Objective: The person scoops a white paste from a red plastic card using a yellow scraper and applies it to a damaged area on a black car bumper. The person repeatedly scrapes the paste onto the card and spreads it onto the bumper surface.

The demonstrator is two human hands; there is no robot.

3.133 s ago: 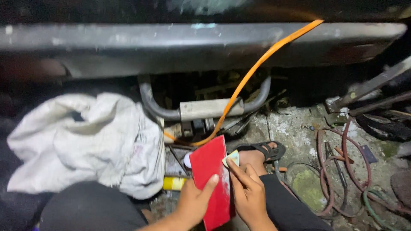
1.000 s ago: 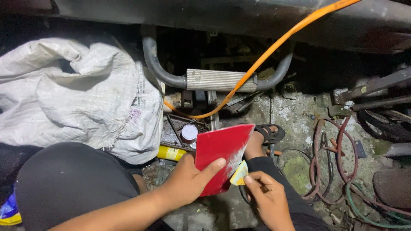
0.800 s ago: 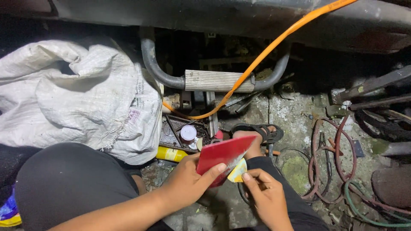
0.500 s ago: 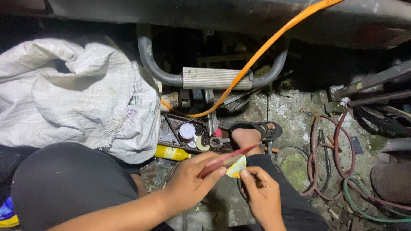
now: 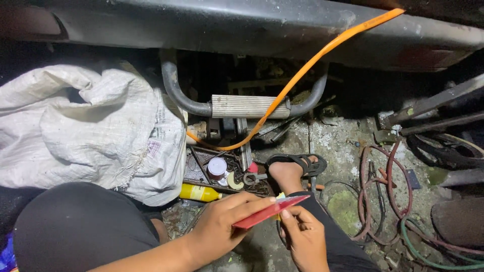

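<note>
My left hand [image 5: 222, 226] holds a flat red card-like packet [image 5: 269, 211], tilted almost edge-on to the camera. My right hand [image 5: 302, 236] sits just below its right end, fingertips pinching something small and yellowish [image 5: 280, 197] that is mostly hidden behind the packet. Both hands hover over my lap, above my dark-trousered knees. My sandalled foot [image 5: 295, 168] rests on the ground just beyond the hands.
A white woven sack [image 5: 91, 126] lies at the left. A tray of tools [image 5: 222, 171] with a small round tin and a yellow tube [image 5: 199, 192] sits ahead. An orange strap [image 5: 307, 70] runs across a metal footrest bar [image 5: 247, 106]. Coiled cables [image 5: 383, 191] lie right.
The red packet has tipped from facing the camera to nearly edge-on and lower. My right hand has stayed beside its lower right end with the small yellowish piece.
</note>
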